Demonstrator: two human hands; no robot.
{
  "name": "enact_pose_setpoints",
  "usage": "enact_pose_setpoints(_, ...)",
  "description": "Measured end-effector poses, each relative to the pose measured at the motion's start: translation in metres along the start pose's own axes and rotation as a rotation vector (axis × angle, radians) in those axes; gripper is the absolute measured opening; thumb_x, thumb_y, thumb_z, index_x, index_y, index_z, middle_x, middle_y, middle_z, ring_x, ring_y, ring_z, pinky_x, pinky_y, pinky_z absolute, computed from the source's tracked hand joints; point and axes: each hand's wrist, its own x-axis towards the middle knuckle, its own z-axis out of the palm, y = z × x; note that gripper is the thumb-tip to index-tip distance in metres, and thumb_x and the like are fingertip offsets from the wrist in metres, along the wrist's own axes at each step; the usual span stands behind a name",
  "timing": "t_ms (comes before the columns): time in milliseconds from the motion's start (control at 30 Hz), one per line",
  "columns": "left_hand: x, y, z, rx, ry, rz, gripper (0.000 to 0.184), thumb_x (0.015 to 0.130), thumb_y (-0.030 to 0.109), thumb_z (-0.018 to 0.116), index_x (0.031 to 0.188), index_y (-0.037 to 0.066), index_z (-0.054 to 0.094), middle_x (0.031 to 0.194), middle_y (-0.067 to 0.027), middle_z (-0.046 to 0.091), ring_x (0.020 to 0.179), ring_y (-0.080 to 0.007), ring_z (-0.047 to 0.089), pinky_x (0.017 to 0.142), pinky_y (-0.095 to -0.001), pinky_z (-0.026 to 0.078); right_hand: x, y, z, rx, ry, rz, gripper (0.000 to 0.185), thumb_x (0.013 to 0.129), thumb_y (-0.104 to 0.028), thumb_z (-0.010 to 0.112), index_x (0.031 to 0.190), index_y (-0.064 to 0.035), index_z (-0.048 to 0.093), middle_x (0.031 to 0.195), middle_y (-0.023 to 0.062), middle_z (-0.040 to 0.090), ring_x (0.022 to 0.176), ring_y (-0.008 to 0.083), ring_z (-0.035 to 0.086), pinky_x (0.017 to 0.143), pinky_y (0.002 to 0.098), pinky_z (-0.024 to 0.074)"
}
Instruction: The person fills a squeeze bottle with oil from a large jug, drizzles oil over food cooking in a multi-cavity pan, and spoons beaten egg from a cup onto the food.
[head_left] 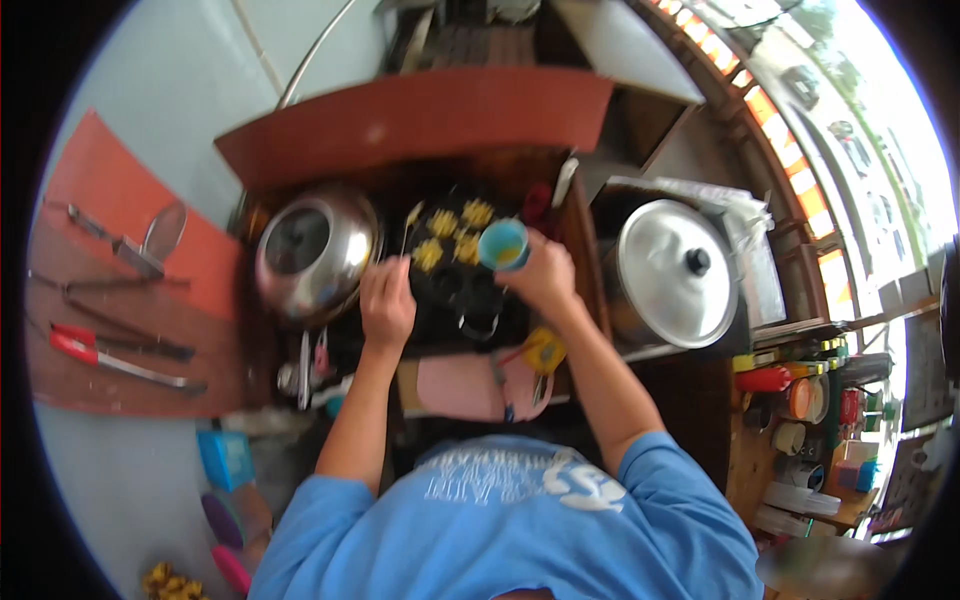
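My left hand (388, 300) is closed on a thin stick-like utensil (405, 238), which points up towards the left rim of a black pan with round hollows (450, 285). Something yellow shows near the utensil's tip. In my right hand (545, 275) is a small blue cup (497, 238), tilted over the pan's right side, with a little yellow stuff inside. Several yellow, rough-edged pieces (441, 222) sit in the pan's hollows. The front hollows look dark. A metal handle (478, 328) sticks out towards me.
Left of the pan stands a round shiny metal pot (318, 258); on the right is a large pot with a silver lid (675, 270). A red-brown panel (420, 125) rises behind. Nearer me lie a pink board (460, 387) and a yellow item (544, 350). Tongs (125, 365) hang at left.
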Motion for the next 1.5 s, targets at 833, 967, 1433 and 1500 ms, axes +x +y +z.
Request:
enact_pose_setpoints(833, 0.006, 0.072, 0.008, -0.794, -0.1, -0.664, 0.016, 0.104, 0.012, 0.063, 0.105, -0.002, 0.071, 0.084, -0.0099, 0.073, 0.076, -0.0171, 0.07, 0.073, -0.0313, 0.055, -0.007, 0.015, 0.025, 0.065, 0.115, -0.154, 0.072, 0.058, -0.021, 0.092, 0.125, -0.013, 0.066, 0.116, 0.0133, 0.074, 0.108, 0.0364, 0.07, 0.089, 0.0457, 0.0567)
enact_pose_setpoints(967, -0.001, 0.078, 0.022, -0.642, -0.146, -0.406, 0.014, 0.103, 0.009, 0.062, 0.103, -0.002, 0.07, 0.091, -0.0163, 0.073, 0.081, -0.0297, 0.073, 0.071, -0.0372, 0.056, -0.009, 0.007, 0.022, 0.024, 0.077, -0.169, 0.076, 0.057, -0.021, 0.092, 0.128, -0.0139, 0.065, 0.119, 0.011, 0.074, 0.107, 0.0355, 0.07, 0.089, 0.0453, 0.057)
enact_pose_setpoints(1433, 0.005, 0.064, 0.036, -1.23, -0.078, -1.262, 0.021, 0.105, 0.015, 0.06, 0.108, -0.005, 0.067, 0.089, -0.0118, 0.072, 0.076, -0.0179, 0.07, 0.07, -0.0297, 0.058, -0.01, 0.013, 0.013, -0.059, -0.017, -0.01, 0.07, 0.06, -0.031, 0.089, 0.125, -0.0149, 0.068, 0.112, 0.0108, 0.076, 0.102, 0.0348, 0.073, 0.085, 0.0459, 0.0577)
enact_pose_setpoints(1500, 0.012, 0.06, 0.034, -1.231, -0.061, -1.213, 0.02, 0.105, 0.015, 0.06, 0.108, -0.004, 0.067, 0.089, -0.0115, 0.071, 0.077, -0.0178, 0.07, 0.071, -0.0296, 0.058, -0.01, 0.015, 0.012, -0.019, -0.047, 0.08, 0.066, 0.061, -0.033, 0.089, 0.121, -0.0136, 0.07, 0.105, 0.0144, 0.077, 0.1, 0.0357, 0.073, 0.086, 0.0461, 0.0577)
